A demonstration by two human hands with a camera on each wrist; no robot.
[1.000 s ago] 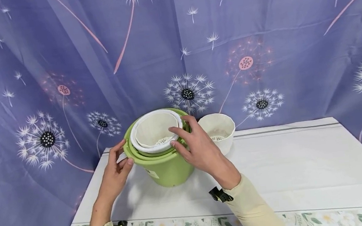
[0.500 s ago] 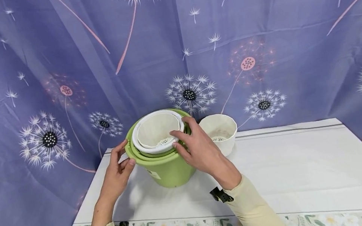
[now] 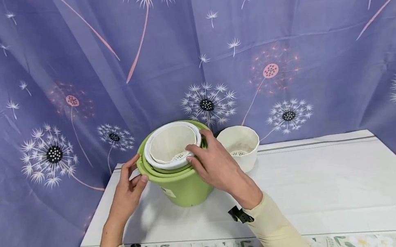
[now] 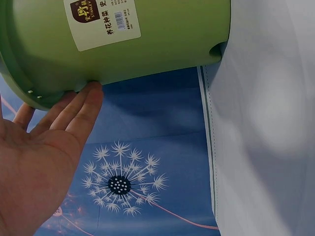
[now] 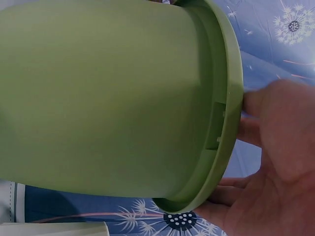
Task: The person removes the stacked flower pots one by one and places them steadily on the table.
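In the head view, a large green flower pot [image 3: 189, 190] stands upright with smaller pots nested in it. Inside it shows a smaller green rim, then a white flower pot [image 3: 148, 156] and a cream pot [image 3: 165, 142] with a perforated bottom. My left hand [image 3: 126, 192] holds the big pot's left rim, its fingers against the wall below the rim in the left wrist view. My right hand [image 3: 221, 164] reaches over the right rim, thumb and index finger on the white pot's edge. The right wrist view hides these fingertips behind the green rim.
Another cream pot [image 3: 248, 158] with a perforated bottom stands right of the stack, close to my right hand. A white cloth [image 3: 320, 182] with a floral front border covers the table. A purple dandelion curtain [image 3: 163, 78] hangs behind and along the left side.
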